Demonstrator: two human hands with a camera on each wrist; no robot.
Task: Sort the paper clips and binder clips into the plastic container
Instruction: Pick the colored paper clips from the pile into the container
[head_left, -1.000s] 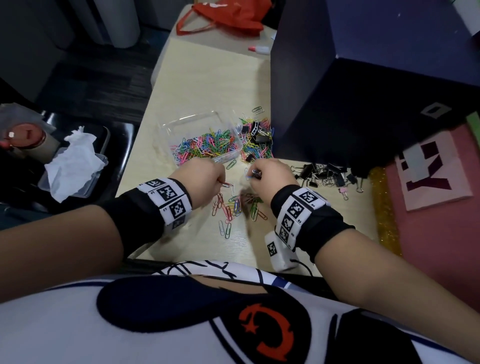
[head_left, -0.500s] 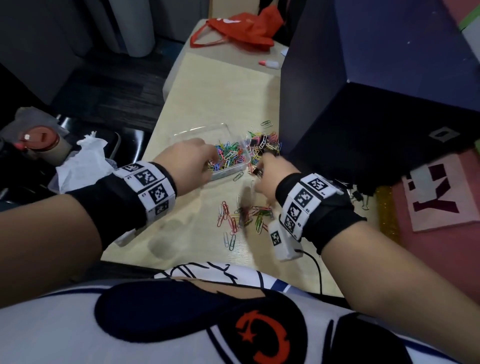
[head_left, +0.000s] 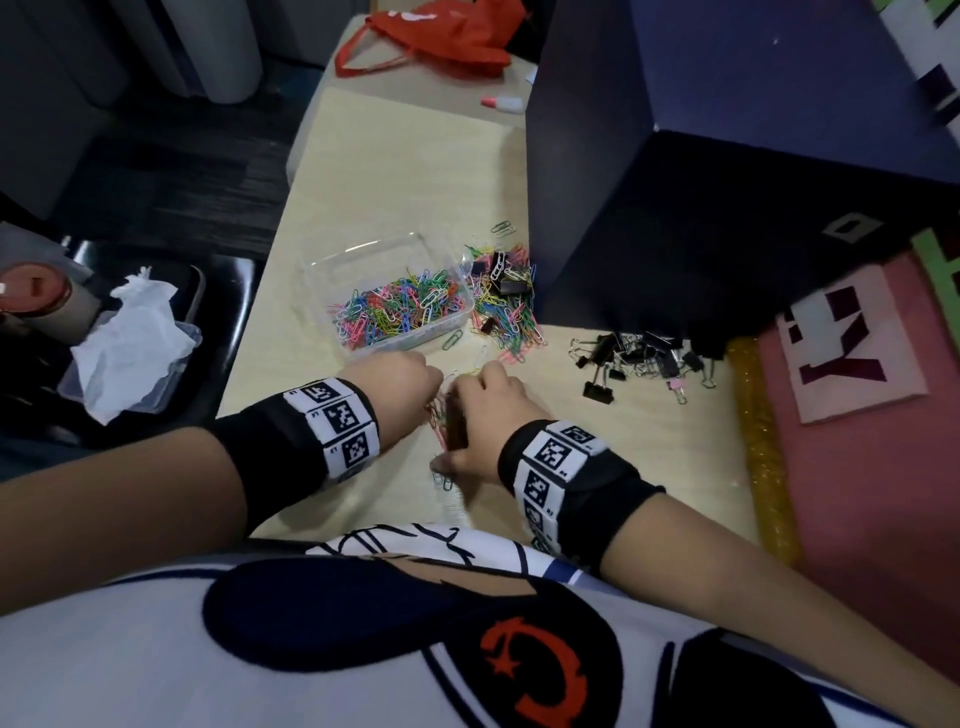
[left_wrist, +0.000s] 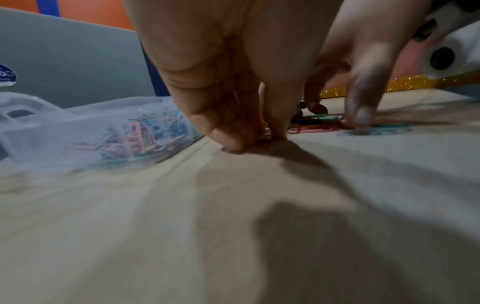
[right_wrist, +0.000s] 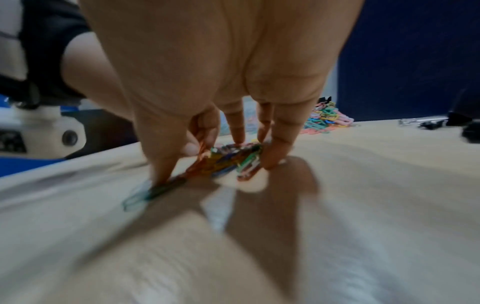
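A clear plastic container (head_left: 441, 328) holds many coloured paper clips (head_left: 395, 309). Right of it lies a heap of coloured clips mixed with a few black binder clips (head_left: 506, 306). More black binder clips (head_left: 639, 358) lie further right. Both hands are down on a small cluster of paper clips (head_left: 441, 415) near the table's front edge. My left hand (left_wrist: 255, 139) pinches clips against the table beside the container (left_wrist: 78, 131). My right hand (right_wrist: 218, 164) has thumb and fingers curled round the cluster (right_wrist: 228, 156).
A big dark blue box (head_left: 727, 208) stands right behind the clip heap. A red bag (head_left: 441, 36) and a glue stick (head_left: 504, 102) lie at the far end. Left of the table sits a tray with crumpled tissue (head_left: 130, 343). A pink mat (head_left: 857, 467) borders the right.
Half a second ago my left hand was over the container and my right hand was up by the far heap. Both have come back down onto the near cluster of clips.
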